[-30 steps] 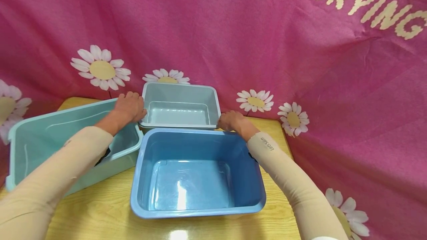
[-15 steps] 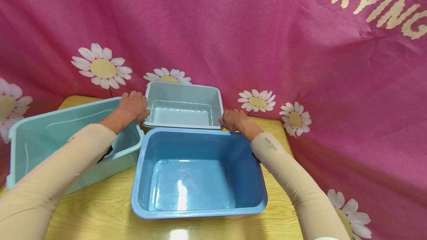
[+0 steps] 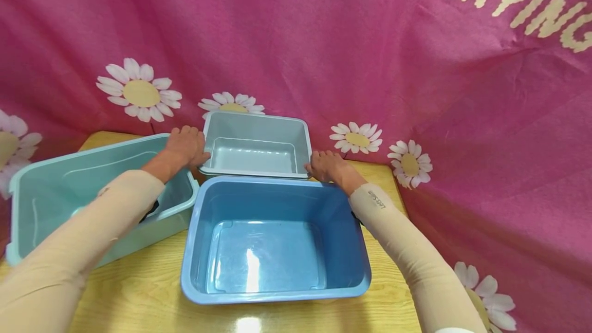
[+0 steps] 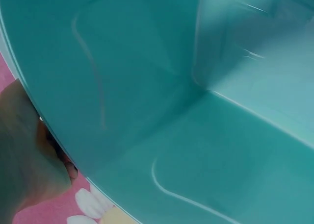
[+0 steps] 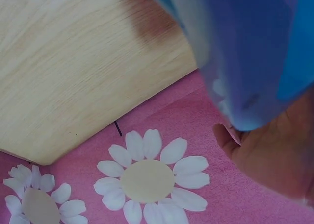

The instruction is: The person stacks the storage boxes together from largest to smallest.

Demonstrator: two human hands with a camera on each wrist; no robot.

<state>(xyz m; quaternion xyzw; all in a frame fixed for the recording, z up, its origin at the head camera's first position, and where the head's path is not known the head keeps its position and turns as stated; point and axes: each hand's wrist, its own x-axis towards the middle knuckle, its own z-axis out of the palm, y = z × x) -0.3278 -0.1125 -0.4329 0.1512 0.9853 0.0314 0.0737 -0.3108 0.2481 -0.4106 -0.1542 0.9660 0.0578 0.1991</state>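
Note:
A pale grey plastic bin (image 3: 256, 130) stands at the back, against the curtain. My left hand (image 3: 186, 145) grips its left side, fingers at the rim. On the opposite side, my right hand (image 3: 327, 165) holds the bin near its front right corner. The fingers outside the bin's walls are partly hidden. In front of it sits a larger blue bin (image 3: 273, 194) with nothing inside. A teal bin (image 3: 60, 194) lies at an angle on the left, under my left forearm. Its inner walls fill most of the left wrist view, with the left hand (image 4: 29, 150) beyond its rim.
All the bins rest on a light wood table (image 3: 134, 292). A pink curtain (image 3: 296, 40) with daisies and lettering hangs right behind and to the right of the table. The blue bin's back rim is close against the grey bin's front.
The grey bin and both hands have shifted slightly to the right. The blue and teal bins stay about where they were.

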